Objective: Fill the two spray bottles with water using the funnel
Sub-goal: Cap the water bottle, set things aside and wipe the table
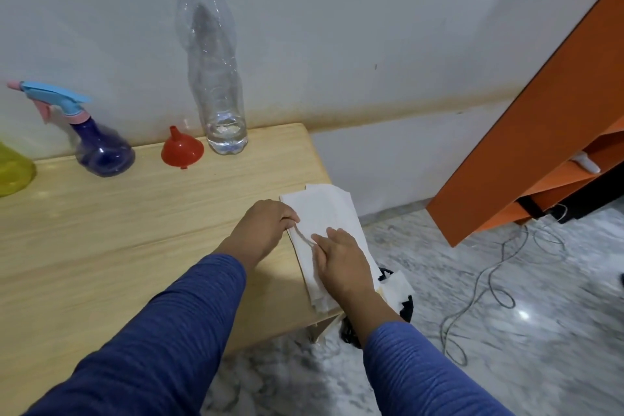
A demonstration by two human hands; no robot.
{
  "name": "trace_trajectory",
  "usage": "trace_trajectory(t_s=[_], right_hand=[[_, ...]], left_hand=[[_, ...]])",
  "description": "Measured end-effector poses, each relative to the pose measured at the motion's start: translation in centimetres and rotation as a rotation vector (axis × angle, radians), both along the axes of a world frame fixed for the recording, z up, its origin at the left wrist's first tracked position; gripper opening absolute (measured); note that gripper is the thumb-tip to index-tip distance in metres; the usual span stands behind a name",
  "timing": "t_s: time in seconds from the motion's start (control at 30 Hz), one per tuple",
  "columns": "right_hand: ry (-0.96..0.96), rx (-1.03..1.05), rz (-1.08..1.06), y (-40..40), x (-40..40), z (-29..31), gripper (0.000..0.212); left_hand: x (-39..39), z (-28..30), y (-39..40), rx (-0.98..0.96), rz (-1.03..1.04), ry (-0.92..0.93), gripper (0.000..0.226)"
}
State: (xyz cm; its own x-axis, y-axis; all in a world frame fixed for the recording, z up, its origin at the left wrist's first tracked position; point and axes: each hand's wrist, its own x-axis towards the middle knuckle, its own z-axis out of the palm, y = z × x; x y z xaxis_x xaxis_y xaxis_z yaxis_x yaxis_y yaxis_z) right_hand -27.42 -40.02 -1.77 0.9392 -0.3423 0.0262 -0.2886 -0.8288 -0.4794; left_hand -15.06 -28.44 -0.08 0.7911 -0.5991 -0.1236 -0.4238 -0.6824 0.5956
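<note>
Left hand (pixel 261 230) pinches, right hand (pixel 341 258) presses flat the white folded paper towel stack (pixel 324 209) at the pale wooden table (pixel 135 230) edge; recommend lifting one sheet cleanly, well apart from the red plastic funnel (pixel 182 149) and blue spray bottle (pixel 101 149).

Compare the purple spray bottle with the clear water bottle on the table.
The purple spray bottle is squat and bulbous; the clear water bottle is tall and slim. The spray bottle is tinted deep purple, while the water bottle is colourless, with only a little water at its bottom. The spray bottle wears a blue and pink trigger head; the water bottle has a plain blue cap. Both stand upright near the wall, closed on top.
</note>
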Motion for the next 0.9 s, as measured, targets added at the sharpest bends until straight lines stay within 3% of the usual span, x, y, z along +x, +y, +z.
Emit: trace_trajectory(t_s=[0.13,0.27,0.47,0.7,0.9], right_hand=[[0.003,-0.002,0.024,-0.6,0.5,1.7,0.06],[0.034,-0.064,0.066,-1.6,2.0,3.7,0.035],[0.011,-0.073,0.117,-1.1,6.1,7.5,0.032],[-0.074,-0.075,0.212,4.7,14.3,11.0,0.029],[-0.102,-0.112,0.278,10.4,19.0,9.1,0.033]], left_hand=[[-0.1,0.3,0.2,0.003,0.012,-0.025,0.023],[0.3,2.0,0.6,-0.006,0.058,-0.15,0.016],[3.1,6.1,2.8,-0.109,0.126,-0.324,0.018],[8.9,8.7,9.9,-0.171,0.275,-0.394,0.016],[11.6,8.3,16.4,-0.146,0.346,-0.36,0.018]])
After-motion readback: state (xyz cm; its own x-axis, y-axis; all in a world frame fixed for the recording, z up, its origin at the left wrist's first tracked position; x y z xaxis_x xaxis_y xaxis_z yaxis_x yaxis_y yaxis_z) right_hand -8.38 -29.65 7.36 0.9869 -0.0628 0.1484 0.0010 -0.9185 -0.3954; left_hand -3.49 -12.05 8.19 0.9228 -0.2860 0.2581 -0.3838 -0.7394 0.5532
